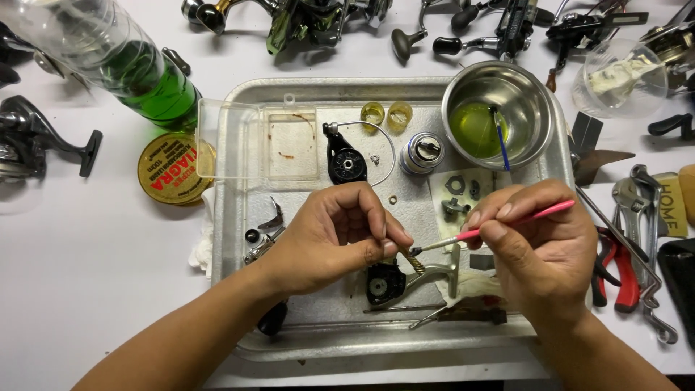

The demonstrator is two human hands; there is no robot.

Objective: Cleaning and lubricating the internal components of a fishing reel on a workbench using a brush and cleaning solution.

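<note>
Head view: left fingers (376,242) pinch brass gear (414,261); right fingers (499,217) pinch pink brush (507,221), tip touching gear.

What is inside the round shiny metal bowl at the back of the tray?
The round metal bowl holds a shallow pool of yellow-green liquid and a thin blue-handled brush leaning against its rim. Whether the liquid hides anything at the bottom cannot be seen.

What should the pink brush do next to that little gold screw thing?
Probably stroke on along the gold threaded part. The left hand pinches it over the metal tray, and the pink brush in the right hand has its tip right at it. A dip in the bowl of green liquid may follow.
</note>
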